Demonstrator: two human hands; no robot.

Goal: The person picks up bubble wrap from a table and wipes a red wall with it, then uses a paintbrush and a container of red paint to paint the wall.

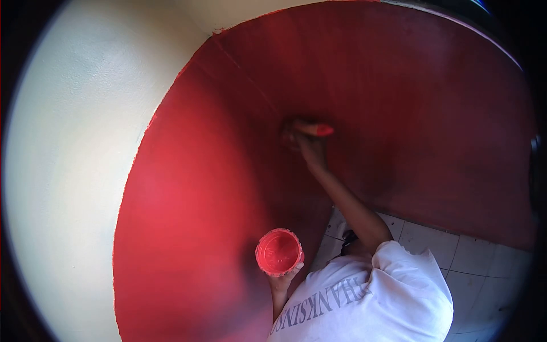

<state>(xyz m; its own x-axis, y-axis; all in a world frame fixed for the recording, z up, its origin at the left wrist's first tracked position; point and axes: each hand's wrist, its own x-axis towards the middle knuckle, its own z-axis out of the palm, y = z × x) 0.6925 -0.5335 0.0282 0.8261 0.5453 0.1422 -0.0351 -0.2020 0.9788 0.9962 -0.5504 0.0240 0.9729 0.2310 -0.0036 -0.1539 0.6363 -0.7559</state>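
My left hand [285,279] grips a round tub of red paint [278,252] from below and the side, low in the middle of the view. The tub's mouth faces up, and red paint coats its inside and rim. My right hand [310,149] is stretched out to the dark red wall [399,114], closed around a paintbrush [317,129]. A pale handle with a bright red end points to the right. The brush's other end lies in shadow by the wall corner, and I cannot make out whether its bristles touch the wall.
A brighter red wall [188,216] stands on the left, meeting the dark one at a corner. Cream paint [74,142] borders the red along an uneven edge. Pale floor tiles [473,256] show at lower right, beside my white shirt [387,302].
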